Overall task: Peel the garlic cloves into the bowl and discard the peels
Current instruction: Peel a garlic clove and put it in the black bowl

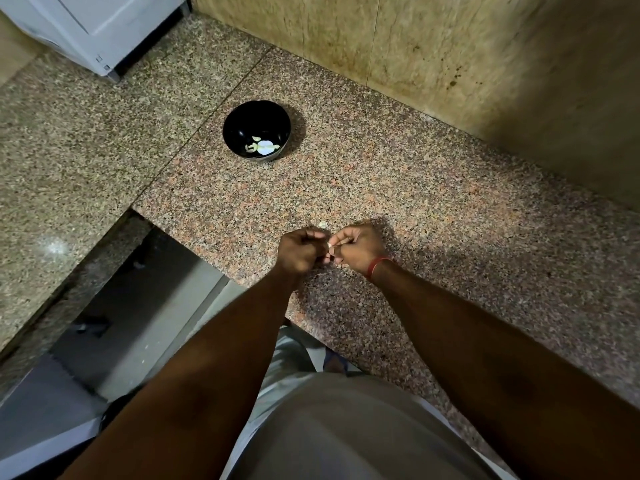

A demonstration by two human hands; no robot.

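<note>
A black bowl point(256, 130) stands on the speckled granite counter point(433, 202), well beyond my hands, with a few pale peeled garlic pieces point(262, 147) at its bottom. Both hands meet near the counter's front edge. My left hand point(300, 252) has its fingers curled, and my right hand point(356, 249) also has them curled. Between them they pinch a small whitish garlic clove point(330, 247), mostly hidden by the fingers. A small pale garlic bit point(322, 224) lies on the counter just beyond my knuckles.
A tiled wall point(433, 46) rises behind the counter at the right. A white appliance point(93, 26) stands at the far left corner. The counter steps back at the left, with a dark gap and floor point(138, 306) below.
</note>
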